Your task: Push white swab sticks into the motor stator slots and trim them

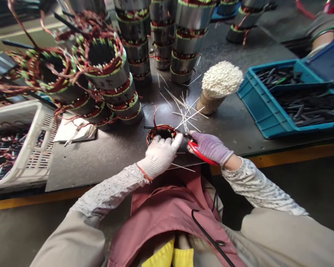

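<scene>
A small motor stator with copper-red windings stands near the table's front edge. My left hand, in a white knit glove, grips its near rim, the fingers curled over the top; they hide part of the windings. My right hand, in a purple glove, is closed around red-handled cutters. Their dark jaws point left, close to the stator's right rim and my left fingertips. Whether the jaws touch a wire cannot be made out. Several thin white sticks lie scattered just behind the stator.
A bundle of white sticks stands in a brown holder. Stacked stators fill the left and back. A white basket holds wire pieces at left. Blue bins hold dark tubes at right. Another person's gloved hand shows top right.
</scene>
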Demonstrator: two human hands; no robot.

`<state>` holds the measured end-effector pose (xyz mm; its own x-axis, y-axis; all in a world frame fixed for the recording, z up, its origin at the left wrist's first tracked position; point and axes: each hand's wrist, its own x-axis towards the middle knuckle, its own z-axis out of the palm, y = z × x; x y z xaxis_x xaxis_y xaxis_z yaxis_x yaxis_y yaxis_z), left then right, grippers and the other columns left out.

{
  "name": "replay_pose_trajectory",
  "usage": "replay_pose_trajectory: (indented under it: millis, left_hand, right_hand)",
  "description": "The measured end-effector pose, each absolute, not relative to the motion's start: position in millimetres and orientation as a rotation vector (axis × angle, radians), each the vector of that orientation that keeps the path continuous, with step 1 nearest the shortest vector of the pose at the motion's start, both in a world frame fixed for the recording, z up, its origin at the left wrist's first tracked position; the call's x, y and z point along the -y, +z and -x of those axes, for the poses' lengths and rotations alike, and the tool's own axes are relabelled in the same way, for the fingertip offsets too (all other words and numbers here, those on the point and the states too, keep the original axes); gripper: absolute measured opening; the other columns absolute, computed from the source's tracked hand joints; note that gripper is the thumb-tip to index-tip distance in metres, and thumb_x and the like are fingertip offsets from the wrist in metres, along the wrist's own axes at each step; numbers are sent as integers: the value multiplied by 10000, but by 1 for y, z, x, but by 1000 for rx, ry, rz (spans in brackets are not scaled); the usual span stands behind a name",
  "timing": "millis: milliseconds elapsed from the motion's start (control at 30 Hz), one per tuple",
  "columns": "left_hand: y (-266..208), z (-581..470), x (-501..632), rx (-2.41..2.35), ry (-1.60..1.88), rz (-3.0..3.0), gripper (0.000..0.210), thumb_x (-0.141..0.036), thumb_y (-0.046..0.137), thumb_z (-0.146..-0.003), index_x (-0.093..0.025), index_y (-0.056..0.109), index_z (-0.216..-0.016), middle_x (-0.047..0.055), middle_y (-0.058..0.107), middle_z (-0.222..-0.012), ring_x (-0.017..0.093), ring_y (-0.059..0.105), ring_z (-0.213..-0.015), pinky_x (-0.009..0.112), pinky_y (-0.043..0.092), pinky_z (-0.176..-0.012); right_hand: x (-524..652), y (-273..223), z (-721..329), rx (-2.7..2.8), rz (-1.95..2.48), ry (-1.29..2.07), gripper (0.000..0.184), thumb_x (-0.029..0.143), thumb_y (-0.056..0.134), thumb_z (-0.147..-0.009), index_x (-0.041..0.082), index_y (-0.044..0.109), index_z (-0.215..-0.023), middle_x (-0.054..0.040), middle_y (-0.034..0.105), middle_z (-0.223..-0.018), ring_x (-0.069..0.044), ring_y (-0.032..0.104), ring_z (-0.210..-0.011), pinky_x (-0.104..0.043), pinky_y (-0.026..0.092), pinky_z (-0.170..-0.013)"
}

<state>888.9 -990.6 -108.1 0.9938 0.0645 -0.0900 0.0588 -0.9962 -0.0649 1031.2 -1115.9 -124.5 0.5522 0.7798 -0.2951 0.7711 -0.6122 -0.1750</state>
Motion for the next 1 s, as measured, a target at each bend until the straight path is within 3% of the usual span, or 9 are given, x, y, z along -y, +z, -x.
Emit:
replay_pose_trajectory:
  millis: [67,167,333,500,733,900,1000]
  left_hand:
    - [-121,-896,988,109,197,3070,620,-283,509,-938,-70,326,-1490,141,707,-1031,264,688,-917,403,506,-886]
    - [-129,-895,979,81,185,3042,592,-237,474,-938,-68,327,-1486,146,709,-1013,262,692,-908,379,520,-817]
    - [-125,-885,971,10,162,3061,572,-264,484,-925,-75,378,-1455,146,709,-1030,264,690,-898,387,528,-806]
    - [-123,-885,970,-13,151,3090,563,-250,486,-914,-69,397,-1439,143,712,-1013,274,690,-887,402,531,-799]
    - [-123,-884,969,-37,150,3103,568,-255,486,-914,-80,383,-1444,150,709,-1038,264,692,-897,390,525,-802]
    - [-124,-882,968,-33,129,3109,563,-258,486,-911,-84,386,-1438,136,710,-1013,258,690,-888,383,522,-797]
    - [-123,-884,969,-40,116,3124,583,-267,506,-903,-88,375,-1442,132,711,-993,256,691,-883,385,525,-796]
  right_hand:
    - [1109,-121,-1026,1412,2765,521,500,350,521,-893,153,521,-1353,-143,703,-1141,-265,683,-1006,-300,478,-805]
    - [1107,-120,-1016,1453,2823,384,523,325,472,-918,145,473,-1409,-179,664,-1213,-282,672,-1034,-329,490,-814]
    - [1112,-128,-1021,1529,2740,381,555,304,505,-896,125,460,-1420,-182,619,-1303,-274,642,-1113,-334,496,-886]
    - [1110,-125,-1030,1524,2648,527,527,297,521,-891,153,487,-1397,-137,681,-1211,-236,672,-1042,-290,494,-869]
    - [1109,-117,-1016,1525,2826,271,543,335,492,-906,131,466,-1409,-199,649,-1214,-302,660,-1051,-361,513,-814]
    - [1109,-126,-1025,1485,2660,470,531,269,522,-874,131,498,-1386,-163,661,-1239,-263,667,-1072,-329,499,-893]
    - [1106,-131,-1030,1524,2468,556,526,228,568,-808,104,547,-1319,-147,698,-1160,-231,689,-982,-290,503,-851]
